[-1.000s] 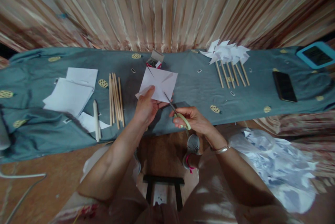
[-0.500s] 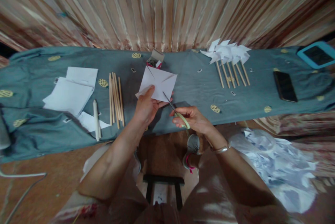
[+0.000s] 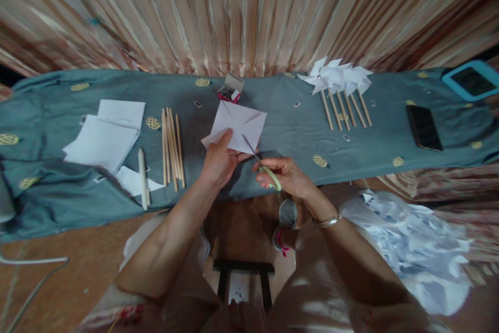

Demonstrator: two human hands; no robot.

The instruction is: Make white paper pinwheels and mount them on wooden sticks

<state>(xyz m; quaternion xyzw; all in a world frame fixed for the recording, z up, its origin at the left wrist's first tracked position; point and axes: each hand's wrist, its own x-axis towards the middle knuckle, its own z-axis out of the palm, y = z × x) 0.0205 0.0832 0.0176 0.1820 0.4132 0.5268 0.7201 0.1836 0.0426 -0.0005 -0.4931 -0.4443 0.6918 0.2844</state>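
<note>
Gripping the paper square [image 3: 250, 124], the left hand [image 3: 219, 162] has shifted it slightly rightward, so the scissors [image 3: 272, 174] gripped by the right hand [image 3: 293, 177] lie farther over its near corner, above the blue-green cloth [image 3: 283, 125], with an open box [image 3: 234, 82] close beyond and wooden sticks [image 3: 180, 151] to the left.

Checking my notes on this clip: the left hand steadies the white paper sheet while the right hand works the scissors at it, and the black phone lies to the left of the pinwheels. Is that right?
Not quite: in the head view the black phone lies to the right of the pinwheels, not to the left. The rest of the note stands.
</note>
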